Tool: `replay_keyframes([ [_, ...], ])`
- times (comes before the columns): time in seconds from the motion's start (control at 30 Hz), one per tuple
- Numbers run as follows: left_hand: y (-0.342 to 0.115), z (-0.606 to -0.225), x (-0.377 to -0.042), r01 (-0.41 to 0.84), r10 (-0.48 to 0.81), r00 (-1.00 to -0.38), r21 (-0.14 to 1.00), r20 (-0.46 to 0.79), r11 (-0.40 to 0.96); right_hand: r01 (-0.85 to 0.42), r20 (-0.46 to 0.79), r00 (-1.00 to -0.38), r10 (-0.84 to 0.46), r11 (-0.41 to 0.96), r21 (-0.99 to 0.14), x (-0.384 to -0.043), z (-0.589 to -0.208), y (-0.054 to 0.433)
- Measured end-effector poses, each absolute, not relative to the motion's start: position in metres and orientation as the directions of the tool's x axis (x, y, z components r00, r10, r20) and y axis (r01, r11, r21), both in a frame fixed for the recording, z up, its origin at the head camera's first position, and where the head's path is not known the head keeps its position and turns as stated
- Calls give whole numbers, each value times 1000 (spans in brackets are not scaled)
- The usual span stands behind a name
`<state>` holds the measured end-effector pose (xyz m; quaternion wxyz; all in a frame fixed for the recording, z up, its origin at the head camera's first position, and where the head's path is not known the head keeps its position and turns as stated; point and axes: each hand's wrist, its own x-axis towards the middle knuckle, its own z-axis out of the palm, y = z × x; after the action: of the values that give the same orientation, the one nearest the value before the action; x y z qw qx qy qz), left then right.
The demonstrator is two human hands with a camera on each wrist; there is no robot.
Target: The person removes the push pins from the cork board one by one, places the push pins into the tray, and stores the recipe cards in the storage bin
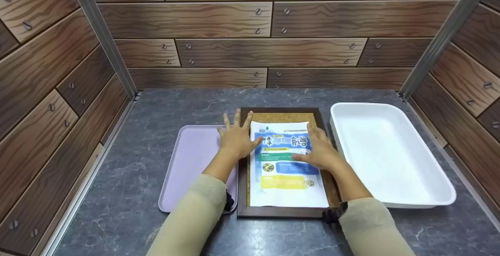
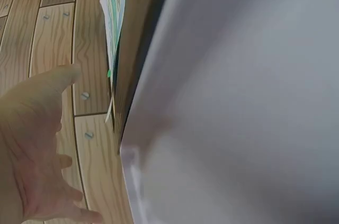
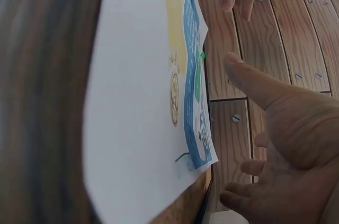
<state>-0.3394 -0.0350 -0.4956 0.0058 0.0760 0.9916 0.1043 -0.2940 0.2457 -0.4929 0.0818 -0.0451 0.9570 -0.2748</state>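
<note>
A framed cork board (image 1: 281, 117) with a dark wooden border lies in the middle of the table. On it is a printed paper sheet (image 1: 287, 197) with blue, green and yellow blocks; its edges lift slightly in the right wrist view. A small green spot (image 3: 203, 55), perhaps a pin, shows near the sheet's top. My left hand (image 1: 236, 140), fingers spread, is over the board's left border and the sheet's left edge. My right hand (image 1: 322, 150) is over the sheet's right side, fingers extended. Neither hand grips anything; whether they touch the sheet I cannot tell.
A lilac tray (image 1: 191, 166) lies left of the board, partly under my left forearm. To the right stands a deep white tray (image 1: 394, 154). The grey marble-patterned table (image 1: 129, 178) is bounded by wood-patterned walls (image 1: 269, 52) at the back and sides.
</note>
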Motion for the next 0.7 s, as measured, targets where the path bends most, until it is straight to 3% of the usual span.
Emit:
replay_keyframes([
  [0.37,-24,-498,-345,228,234,-971,458,46,859,56,-190,-980,-55,845,-532,-296,-497,245],
  [0.7,-25,-500,-363,273,363,-931,721,32,637,110,-218,-976,-22,811,-575,-298,-501,249],
])
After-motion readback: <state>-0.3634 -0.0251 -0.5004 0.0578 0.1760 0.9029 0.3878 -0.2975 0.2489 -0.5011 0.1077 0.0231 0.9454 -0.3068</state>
